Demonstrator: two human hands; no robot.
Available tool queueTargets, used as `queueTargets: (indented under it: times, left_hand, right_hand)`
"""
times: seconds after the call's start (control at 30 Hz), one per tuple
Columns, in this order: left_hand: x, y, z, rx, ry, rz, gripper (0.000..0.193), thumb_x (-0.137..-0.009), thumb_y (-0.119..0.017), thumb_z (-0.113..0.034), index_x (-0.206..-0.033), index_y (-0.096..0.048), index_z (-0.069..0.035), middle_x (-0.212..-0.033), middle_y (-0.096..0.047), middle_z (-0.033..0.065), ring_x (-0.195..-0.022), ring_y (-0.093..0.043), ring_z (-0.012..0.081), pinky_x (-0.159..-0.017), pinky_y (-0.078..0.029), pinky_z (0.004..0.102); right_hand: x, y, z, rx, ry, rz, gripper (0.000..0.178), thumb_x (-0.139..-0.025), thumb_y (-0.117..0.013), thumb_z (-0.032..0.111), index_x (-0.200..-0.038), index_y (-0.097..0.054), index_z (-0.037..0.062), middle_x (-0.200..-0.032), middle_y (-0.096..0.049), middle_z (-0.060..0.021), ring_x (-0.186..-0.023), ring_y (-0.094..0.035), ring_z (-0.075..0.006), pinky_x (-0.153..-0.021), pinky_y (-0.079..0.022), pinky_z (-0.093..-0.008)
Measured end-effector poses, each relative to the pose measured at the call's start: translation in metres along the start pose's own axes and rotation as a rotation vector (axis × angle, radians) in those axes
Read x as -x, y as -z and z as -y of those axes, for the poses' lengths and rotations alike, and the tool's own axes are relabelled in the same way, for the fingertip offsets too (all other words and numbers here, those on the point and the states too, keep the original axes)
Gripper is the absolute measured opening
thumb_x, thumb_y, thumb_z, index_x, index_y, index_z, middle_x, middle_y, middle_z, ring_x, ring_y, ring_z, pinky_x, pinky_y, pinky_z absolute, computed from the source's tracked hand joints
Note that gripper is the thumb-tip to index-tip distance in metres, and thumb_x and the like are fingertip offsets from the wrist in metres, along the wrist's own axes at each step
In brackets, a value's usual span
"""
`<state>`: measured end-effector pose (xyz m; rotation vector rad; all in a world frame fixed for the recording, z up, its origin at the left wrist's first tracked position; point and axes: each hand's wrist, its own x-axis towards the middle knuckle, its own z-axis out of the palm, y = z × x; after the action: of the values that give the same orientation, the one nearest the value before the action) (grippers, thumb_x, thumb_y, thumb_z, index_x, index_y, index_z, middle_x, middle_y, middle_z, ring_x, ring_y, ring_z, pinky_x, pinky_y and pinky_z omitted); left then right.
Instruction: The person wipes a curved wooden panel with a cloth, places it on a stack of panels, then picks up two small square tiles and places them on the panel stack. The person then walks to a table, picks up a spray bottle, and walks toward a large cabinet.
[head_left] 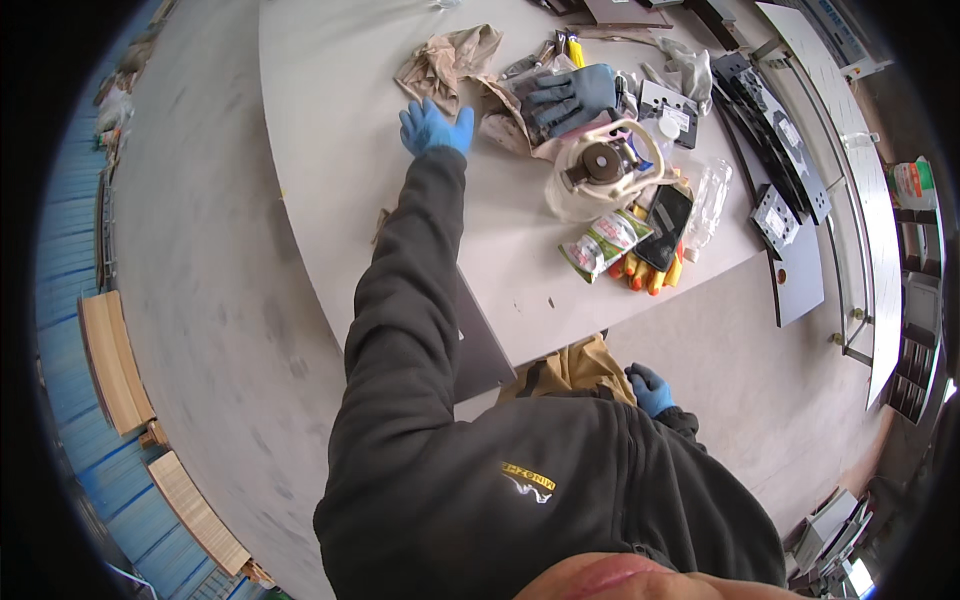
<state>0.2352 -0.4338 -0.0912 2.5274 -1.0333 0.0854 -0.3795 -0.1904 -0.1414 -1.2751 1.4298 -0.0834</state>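
My left hand (435, 130), in a blue glove, is stretched out over the table (350, 130) with its fingers spread. Just beyond its fingertips lies a crumpled beige cloth (452, 58). Nothing shows in that hand. Low beside my waist, my right hand (650, 390) wears a blue glove with darker fingers. Those fingers are curled in, and whatever they may enclose is hidden. To the right of my left hand, a grey-blue glove (575, 97) rests on a heap of rags and tools.
Right of centre stand a clear jug (578, 195) with a beige handle, a green-and-white packet (606, 243), a phone (668, 225), orange-tipped gloves (636, 275) and a clear plastic bottle (710, 205). Black metal rails (770, 135) lie at the right edge. Wooden boards (112, 360) are on the left.
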Motion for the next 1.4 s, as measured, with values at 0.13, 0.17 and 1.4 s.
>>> queueTargets:
  times: [0.13, 0.17, 1.4]
  left_hand:
    - [-0.047, -0.041, -0.013, -0.061, 0.043, 0.017, 0.094, -0.078, -0.069, -0.069, -0.143, -0.056, -0.003, -0.157, -0.044, 0.0180, -0.148, -0.034, 0.0377, -0.118, -0.032, 0.0513]
    - [-0.053, -0.051, -0.011, -0.101, 0.007, 0.009, 0.080, -0.083, -0.069, -0.060, -0.138, -0.059, -0.003, -0.155, -0.047, 0.0177, -0.146, -0.038, 0.0354, -0.116, -0.035, 0.0510]
    - [0.292, 0.179, -0.102, 2.255, 0.433, 0.888, 0.048, -0.081, -0.057, -0.025, -0.124, -0.067, -0.005, -0.132, -0.067, 0.0167, -0.118, -0.064, 0.0339, -0.102, -0.052, 0.0474]
  right_hand:
    - [0.001, -0.017, -0.006, -0.092, -0.083, 0.003, 0.033, -0.099, -0.061, 0.016, -0.127, -0.069, -0.0002, -0.117, -0.076, -0.0132, -0.109, -0.071, -0.0192, -0.097, -0.054, -0.0316]
    - [0.001, -0.018, -0.007, -0.107, -0.101, 0.007, 0.033, -0.100, -0.061, 0.016, -0.127, -0.069, -0.0009, -0.118, -0.076, -0.0131, -0.109, -0.071, -0.0192, -0.097, -0.054, -0.0316]
    - [-0.016, 0.041, 0.305, -0.972, 0.450, 0.756, 0.084, -0.099, -0.057, 0.058, -0.160, -0.033, 0.0069, -0.161, -0.042, -0.0140, -0.147, -0.042, -0.0325, -0.122, -0.034, -0.0474]
